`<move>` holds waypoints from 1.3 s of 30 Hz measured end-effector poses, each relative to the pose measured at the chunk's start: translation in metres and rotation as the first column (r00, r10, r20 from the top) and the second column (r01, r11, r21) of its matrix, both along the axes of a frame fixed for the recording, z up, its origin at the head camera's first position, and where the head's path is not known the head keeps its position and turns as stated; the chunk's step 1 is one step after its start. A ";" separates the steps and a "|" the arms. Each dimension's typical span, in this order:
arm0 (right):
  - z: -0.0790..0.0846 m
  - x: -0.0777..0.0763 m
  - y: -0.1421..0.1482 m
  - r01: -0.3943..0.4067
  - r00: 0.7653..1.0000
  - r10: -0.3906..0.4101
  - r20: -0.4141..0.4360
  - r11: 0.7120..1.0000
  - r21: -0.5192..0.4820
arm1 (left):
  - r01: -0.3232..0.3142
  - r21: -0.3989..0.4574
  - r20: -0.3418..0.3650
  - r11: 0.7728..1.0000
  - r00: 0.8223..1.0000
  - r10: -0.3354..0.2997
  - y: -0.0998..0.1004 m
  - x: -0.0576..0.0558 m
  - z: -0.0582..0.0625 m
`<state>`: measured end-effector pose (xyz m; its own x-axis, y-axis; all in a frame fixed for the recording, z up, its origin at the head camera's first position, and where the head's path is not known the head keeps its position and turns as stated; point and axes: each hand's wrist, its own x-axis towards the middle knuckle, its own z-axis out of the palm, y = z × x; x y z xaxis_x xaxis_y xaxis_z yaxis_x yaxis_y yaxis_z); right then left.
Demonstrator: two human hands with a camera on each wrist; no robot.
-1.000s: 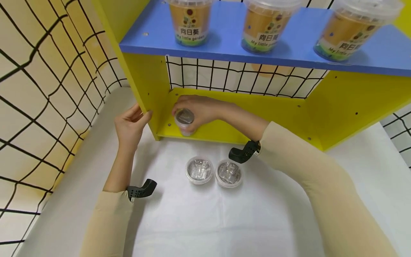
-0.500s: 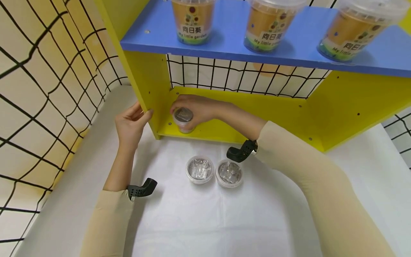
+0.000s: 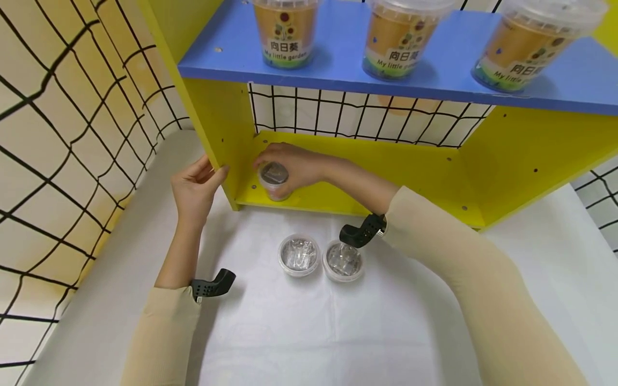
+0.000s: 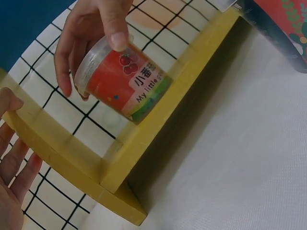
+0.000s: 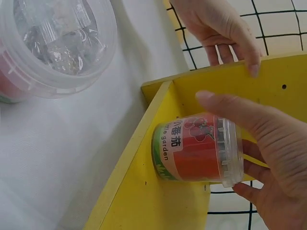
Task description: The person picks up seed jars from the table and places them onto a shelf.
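"Red cup (image 5: 192,148): where is it?"

"Upright on the yellow floor of the shelf (image 3: 386,171), at its left end, near the front edge. Red fruits and 'My little garden' are printed on its side."

"And the hands?"

"The right hand (image 3: 299,165) reaches into the shelf and grips the red cup near its lid, fingers curled round it. The left hand (image 3: 193,190) pinches the front edge of the shelf's left wall, thumb toward the inside, fingers on the outer side."

"What else is around?"

"In front of the shelf, on white cloth (image 3: 289,332), a clear-topped cup (image 3: 299,255) and its neighbour (image 3: 343,261) stand side by side, shiny packets showing at their tops. Higher up, on the shelf's blue board (image 3: 338,43), three orange cups (image 3: 287,40) stand in a row. Wire grid (image 3: 53,71) shows behind the shelf and left of it."
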<state>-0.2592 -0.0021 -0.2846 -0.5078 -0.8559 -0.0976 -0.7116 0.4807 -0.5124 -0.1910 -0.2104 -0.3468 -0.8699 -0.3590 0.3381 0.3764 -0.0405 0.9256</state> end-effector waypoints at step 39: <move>-0.009 0.084 0.095 0.125 0.937 -0.140 -0.321 0.990 -0.067 | -0.031 -0.007 0.019 0.999 0.999 0.031 0.002 0.002 -0.001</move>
